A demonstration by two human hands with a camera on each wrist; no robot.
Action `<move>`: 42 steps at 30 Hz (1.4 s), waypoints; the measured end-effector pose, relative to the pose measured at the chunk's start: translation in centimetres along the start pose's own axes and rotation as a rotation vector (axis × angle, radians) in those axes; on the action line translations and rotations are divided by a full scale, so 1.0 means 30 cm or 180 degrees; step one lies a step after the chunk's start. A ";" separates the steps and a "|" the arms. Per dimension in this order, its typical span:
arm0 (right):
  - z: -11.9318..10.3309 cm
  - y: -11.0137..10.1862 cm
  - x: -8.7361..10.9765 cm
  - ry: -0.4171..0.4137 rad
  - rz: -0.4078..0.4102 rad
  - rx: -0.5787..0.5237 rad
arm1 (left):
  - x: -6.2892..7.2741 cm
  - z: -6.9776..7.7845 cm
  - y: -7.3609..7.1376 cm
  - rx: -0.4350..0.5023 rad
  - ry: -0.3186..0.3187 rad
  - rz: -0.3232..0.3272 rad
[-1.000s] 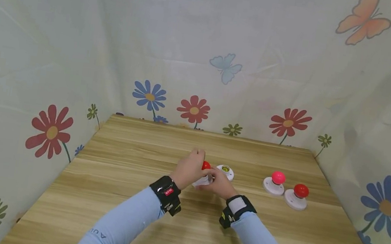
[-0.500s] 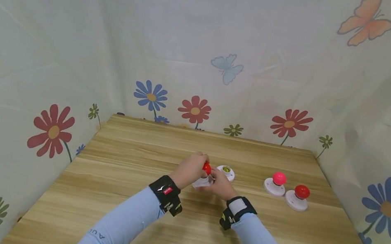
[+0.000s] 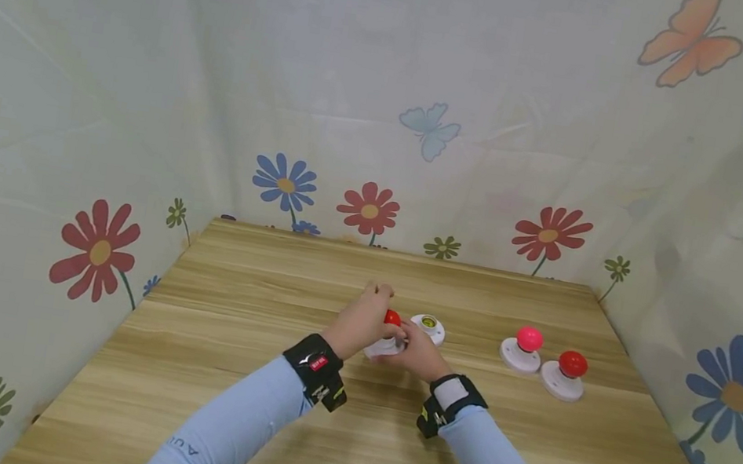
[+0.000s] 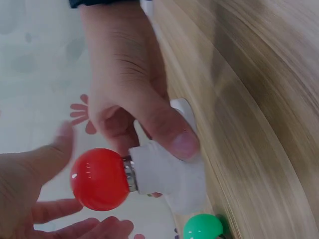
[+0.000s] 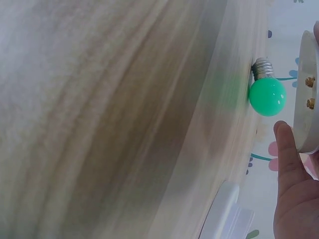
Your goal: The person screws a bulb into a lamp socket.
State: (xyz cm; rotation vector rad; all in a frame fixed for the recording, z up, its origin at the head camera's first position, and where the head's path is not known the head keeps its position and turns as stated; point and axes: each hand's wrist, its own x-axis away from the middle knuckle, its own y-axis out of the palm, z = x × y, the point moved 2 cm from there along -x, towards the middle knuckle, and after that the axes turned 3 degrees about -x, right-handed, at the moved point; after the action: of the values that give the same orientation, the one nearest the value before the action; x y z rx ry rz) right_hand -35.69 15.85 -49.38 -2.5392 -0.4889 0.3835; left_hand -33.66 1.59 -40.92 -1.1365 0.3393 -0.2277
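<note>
A red light bulb (image 4: 98, 179) sits with its metal screw base at the mouth of a white lamp socket (image 4: 149, 174). My right hand (image 3: 422, 352) grips this socket by its body and round base, thumb along the side; the base's underside shows brass screws in the right wrist view. Around the bulb, my left hand (image 3: 354, 325) has its thumb and fingers spread apart, the thumb lifted off the glass. Beyond the held socket a green bulb (image 5: 267, 97) lies on the wooden table, hidden behind the hands in the head view.
A second white socket (image 3: 428, 326) without a bulb stands just beyond my right hand. Farther right are two sockets, one carrying a pink bulb (image 3: 530, 339), the other a red bulb (image 3: 572, 363). Flower-printed cloth (image 3: 333, 100) walls in the wooden table (image 3: 253, 263).
Half a second ago my left fingers were closed around the red bulb; now they are spread and lifted off it. My right hand keeps hold of the socket in the same place.
</note>
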 end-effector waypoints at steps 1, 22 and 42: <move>-0.004 -0.001 0.001 -0.0007 0.0004 -0.0013 | 0.002 0.000 0.000 -0.0086 0.0016 0.0063; -0.001 -0.002 -0.010 -0.0003 0.0128 0.0163 | 0.002 0.015 0.012 -0.0295 0.0072 0.0034; 0.017 -0.010 -0.008 -0.0056 -0.0062 0.0158 | -0.013 -0.015 0.015 0.0089 0.0356 -0.0514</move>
State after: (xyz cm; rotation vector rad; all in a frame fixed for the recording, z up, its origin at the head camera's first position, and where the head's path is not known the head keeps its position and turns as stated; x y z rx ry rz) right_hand -36.18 16.20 -49.61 -2.4833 -0.5043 0.4063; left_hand -34.18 1.53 -41.44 -1.1269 0.3426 -0.4381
